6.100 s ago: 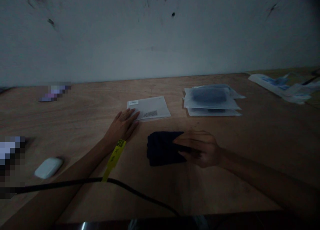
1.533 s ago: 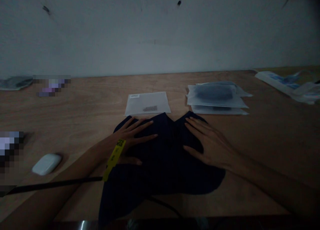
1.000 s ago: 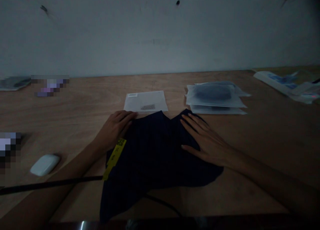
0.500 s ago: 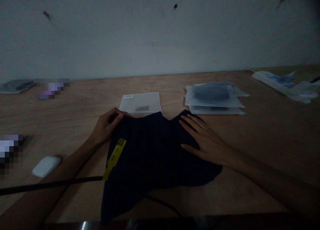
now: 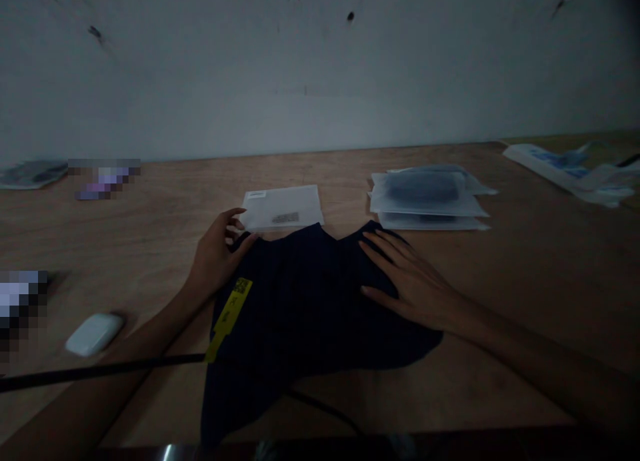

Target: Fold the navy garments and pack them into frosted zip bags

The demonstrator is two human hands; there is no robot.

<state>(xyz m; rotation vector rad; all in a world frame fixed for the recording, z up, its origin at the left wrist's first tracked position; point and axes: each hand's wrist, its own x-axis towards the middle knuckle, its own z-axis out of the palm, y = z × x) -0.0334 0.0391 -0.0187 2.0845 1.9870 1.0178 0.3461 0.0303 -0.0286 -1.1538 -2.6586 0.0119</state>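
A dark navy cloth garment [image 5: 305, 301] lies spread on the wooden table, its kind not clear in the dim light. My left hand [image 5: 220, 247] is at the garment's upper left corner, fingers curved and apart, with the thumb over the cloth. My right hand [image 5: 405, 281] lies flat on the right part of the garment, fingers spread. Just beyond the cloth is a frosted plastic bag [image 5: 285, 206] with a small white label and printed text.
Frosted bags with dark contents [image 5: 425, 191] are stacked at the back right. Crumpled clear plastic [image 5: 575, 171] lies at the far right. A white rounded case [image 5: 94, 334] is beside my left forearm. A black cable [image 5: 100, 371] with a yellow tag [image 5: 233, 312] crosses in front.
My left hand has loosened from a pinch at the garment's corner, and its fingers have spread upward toward the frosted bag. The right hand stays in place.
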